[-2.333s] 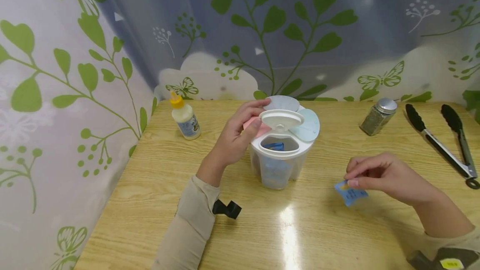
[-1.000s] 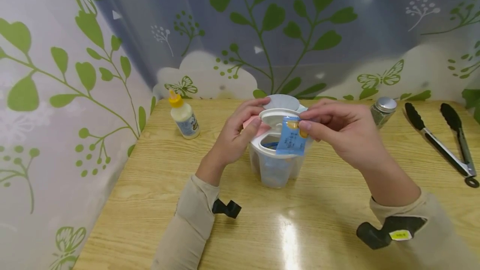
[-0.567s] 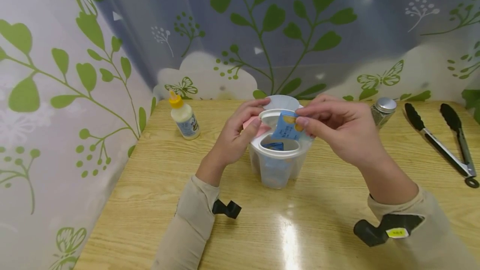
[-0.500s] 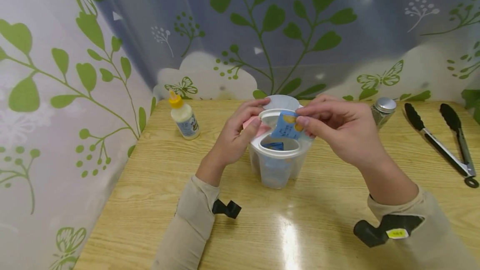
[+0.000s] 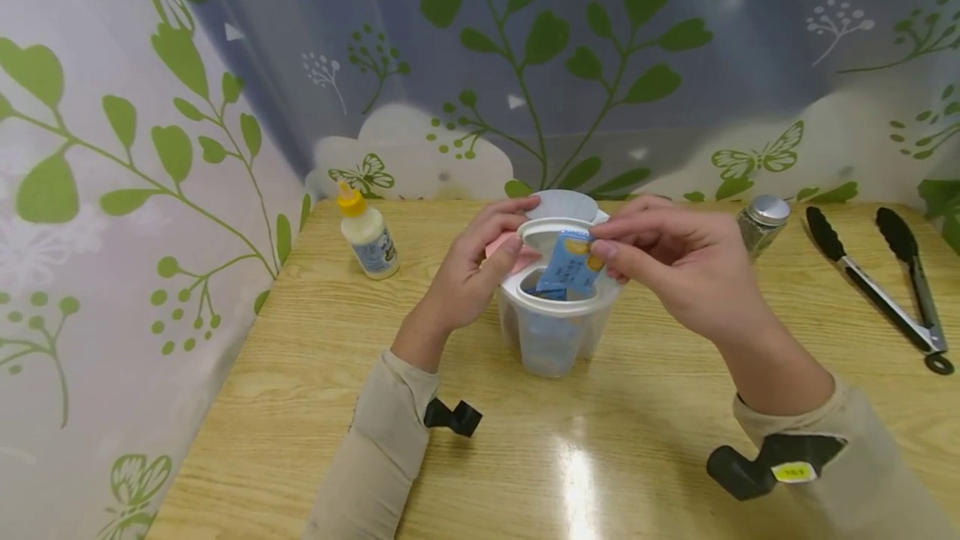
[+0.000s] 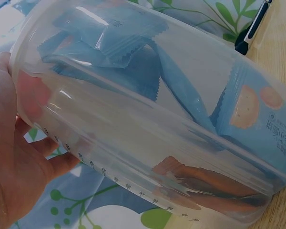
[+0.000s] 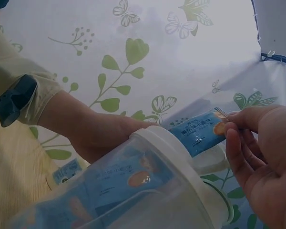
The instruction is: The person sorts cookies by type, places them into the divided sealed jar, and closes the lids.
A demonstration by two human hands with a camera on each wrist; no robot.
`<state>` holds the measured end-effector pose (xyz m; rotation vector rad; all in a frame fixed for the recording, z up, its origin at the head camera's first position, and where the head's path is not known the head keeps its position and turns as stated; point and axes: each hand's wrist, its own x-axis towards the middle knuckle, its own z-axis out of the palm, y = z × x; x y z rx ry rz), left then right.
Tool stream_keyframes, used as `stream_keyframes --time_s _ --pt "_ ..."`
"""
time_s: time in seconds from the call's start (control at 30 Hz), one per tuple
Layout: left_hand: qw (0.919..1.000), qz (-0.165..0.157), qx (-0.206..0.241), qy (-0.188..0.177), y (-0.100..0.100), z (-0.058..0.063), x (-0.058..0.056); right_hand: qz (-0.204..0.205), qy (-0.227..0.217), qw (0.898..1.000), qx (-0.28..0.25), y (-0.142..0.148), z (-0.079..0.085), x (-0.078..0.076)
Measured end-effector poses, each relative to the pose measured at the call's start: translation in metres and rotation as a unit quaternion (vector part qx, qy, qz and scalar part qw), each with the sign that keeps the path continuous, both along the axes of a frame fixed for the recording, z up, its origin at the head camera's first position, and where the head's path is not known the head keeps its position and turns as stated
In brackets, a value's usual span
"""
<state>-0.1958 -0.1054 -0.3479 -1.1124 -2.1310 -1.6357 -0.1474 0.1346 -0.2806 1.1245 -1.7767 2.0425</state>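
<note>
A blue biscuit packet (image 5: 568, 263) is pinched at its upper right corner between the thumb and fingers of my right hand (image 5: 675, 261). Its lower end hangs at the front opening of a clear, compartmented storage container (image 5: 551, 344), whose white flap (image 5: 536, 240) is raised. My left hand (image 5: 480, 261) grips the container's upper left side, by its pink lid. Through the wall in the left wrist view, several blue biscuit packets (image 6: 257, 114) lie in one compartment and brown packets (image 6: 214, 186) in another. The right wrist view shows the held packet above the rim.
A glue-like bottle (image 5: 371, 240) with a yellow nozzle stands to the left on the wooden table (image 5: 637, 440). A metal-capped spice jar (image 5: 761, 227) is behind my right hand. Black-tipped tongs (image 5: 892, 290) lie spread at the right. A leaf-patterned curtain (image 5: 450, 65) hangs behind.
My right hand has carried the packet leftward from over the table to the container. Lately the packet rose a little, then its lower end dipped to the opening. My left hand stays put.
</note>
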Motion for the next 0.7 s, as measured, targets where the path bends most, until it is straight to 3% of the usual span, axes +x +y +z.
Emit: stream_keyframes --time_s 0.2,0.4,0.57,0.7 --pt "1.0 0.003 -0.001 0.002 -0.0003 0.0001 -0.0002 -0.001 0.009 0.999 0.053 0.0012 -0.0048 -0.0025" --pt "1.0 0.001 0.002 0.001 0.0005 0.0004 -0.0002 -0.051 0.017 0.993 0.103 0.004 -0.0022 0.0025" --pt "1.0 0.003 0.001 -0.001 0.0004 0.0004 0.0002 -0.069 -0.004 0.994 0.088 0.0041 -0.0014 0.0047" --pt "1.0 0.006 0.0 -0.004 0.0003 0.0006 0.0008 -0.074 0.007 0.993 0.093 0.0037 -0.0033 0.0045"
